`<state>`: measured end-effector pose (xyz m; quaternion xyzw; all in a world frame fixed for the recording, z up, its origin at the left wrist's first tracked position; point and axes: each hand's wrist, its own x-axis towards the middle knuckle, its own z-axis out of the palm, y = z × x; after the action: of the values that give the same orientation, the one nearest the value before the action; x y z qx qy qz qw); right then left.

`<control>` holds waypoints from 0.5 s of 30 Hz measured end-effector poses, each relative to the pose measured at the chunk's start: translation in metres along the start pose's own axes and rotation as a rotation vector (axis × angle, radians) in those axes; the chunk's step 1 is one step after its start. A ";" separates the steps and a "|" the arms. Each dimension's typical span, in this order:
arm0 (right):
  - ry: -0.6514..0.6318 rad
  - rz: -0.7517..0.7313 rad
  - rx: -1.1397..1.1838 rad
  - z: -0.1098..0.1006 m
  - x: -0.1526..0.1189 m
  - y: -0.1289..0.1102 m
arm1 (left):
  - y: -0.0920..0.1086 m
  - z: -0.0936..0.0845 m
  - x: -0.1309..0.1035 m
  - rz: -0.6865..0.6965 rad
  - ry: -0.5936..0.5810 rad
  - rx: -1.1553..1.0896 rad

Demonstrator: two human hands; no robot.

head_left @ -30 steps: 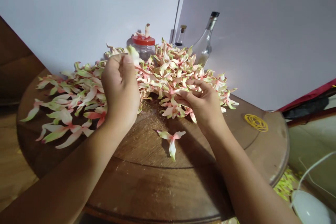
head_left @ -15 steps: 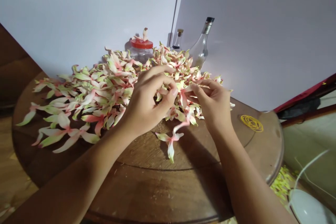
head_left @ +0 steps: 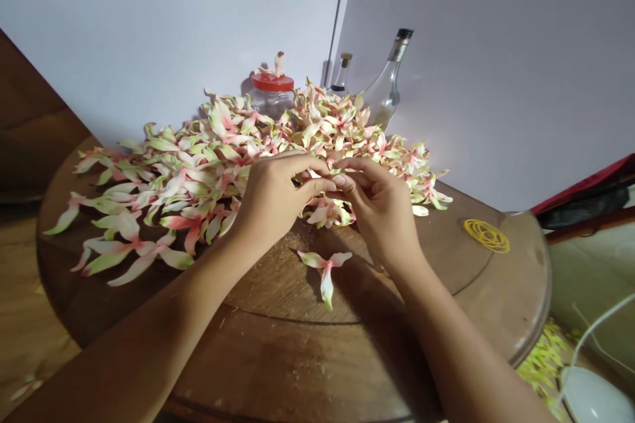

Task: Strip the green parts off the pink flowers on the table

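My left hand (head_left: 285, 188) and my right hand (head_left: 380, 201) meet fingertip to fingertip just in front of a large heap of flowers (head_left: 191, 165). The blooms have long white petals with pink centres and greenish tips. Both hands are closed in a pinch on a flower (head_left: 337, 172), of which only a small pale green bit shows; the fingers hide the rest. Below them, a single three-petalled flower (head_left: 326, 269) lies on the brown wooden table (head_left: 288, 350).
Behind the heap stand a red-lidded jar (head_left: 272, 84) with petals on its lid, a small corked bottle (head_left: 342, 73) and a tall tilted glass bottle (head_left: 385, 89). Yellow rubber bands (head_left: 487, 235) lie at the right. A white round object (head_left: 595, 393) is beside the table.
My hands have come together, my right hand moving left and slightly down. A pink curved strip seen above the lone flower is gone. The view has shifted slightly left.
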<state>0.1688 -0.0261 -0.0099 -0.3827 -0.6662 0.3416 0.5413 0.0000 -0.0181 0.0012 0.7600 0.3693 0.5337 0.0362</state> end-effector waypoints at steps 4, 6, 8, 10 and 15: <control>0.010 0.011 0.049 0.001 0.000 0.000 | 0.000 -0.001 0.000 -0.020 -0.012 -0.009; 0.010 0.022 0.081 0.001 0.001 -0.001 | 0.000 -0.001 0.000 0.021 -0.026 0.037; -0.013 0.037 0.105 0.002 0.001 -0.002 | 0.000 0.000 0.000 0.068 -0.051 0.098; -0.030 0.047 0.115 0.002 0.002 -0.003 | 0.001 0.001 0.001 0.075 -0.068 0.147; 0.022 0.112 0.061 -0.002 0.005 0.002 | -0.004 -0.003 0.002 -0.086 0.090 0.073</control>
<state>0.1699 -0.0213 -0.0088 -0.4066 -0.6270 0.3871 0.5400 -0.0043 -0.0151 0.0028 0.7195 0.4219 0.5514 0.0147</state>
